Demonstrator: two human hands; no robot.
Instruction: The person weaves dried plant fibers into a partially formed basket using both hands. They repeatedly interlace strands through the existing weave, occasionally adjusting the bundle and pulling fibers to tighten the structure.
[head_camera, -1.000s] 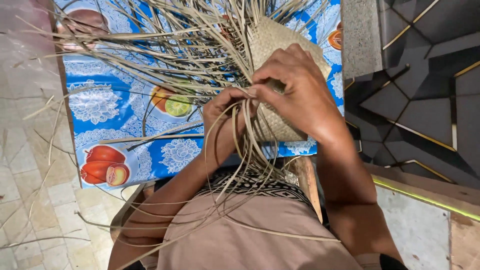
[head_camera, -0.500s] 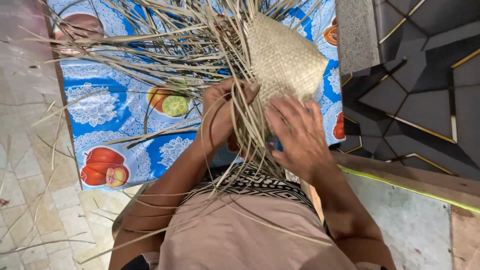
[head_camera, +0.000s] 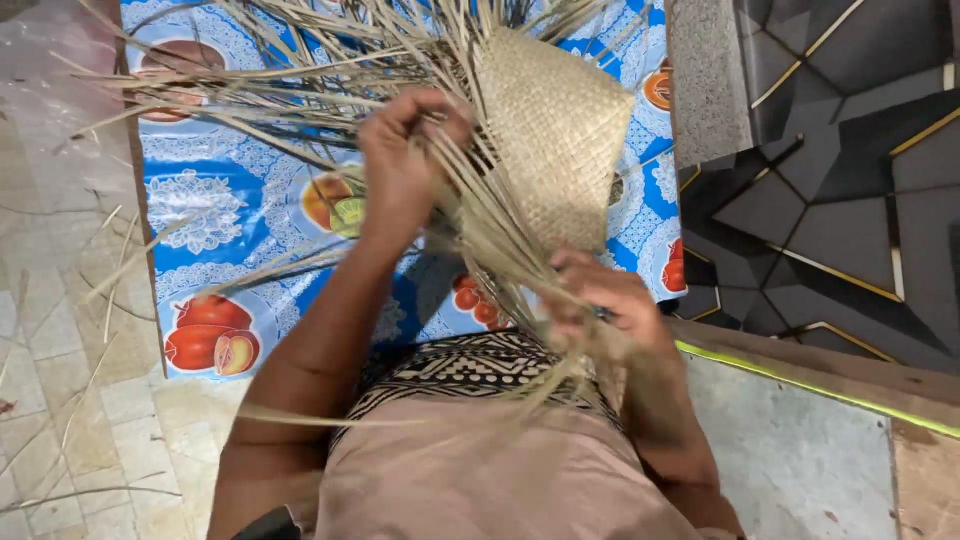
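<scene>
Left hand (head_camera: 405, 165) gripping straw strips (head_camera: 300, 100), right hand (head_camera: 600, 300) seemingly pinching strands; woven mat (head_camera: 555, 130)

one woven mat (head_camera: 555, 130), two hands, one fruit-printed cloth (head_camera: 230, 210), many loose strips (head_camera: 290, 80)

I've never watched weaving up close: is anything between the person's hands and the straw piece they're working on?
Nothing visible. The left hand grips loose strands right beside the woven panel. The right hand closes on the bundle of strands hanging below it. Only the fruit-print cloth lies underneath.
</scene>
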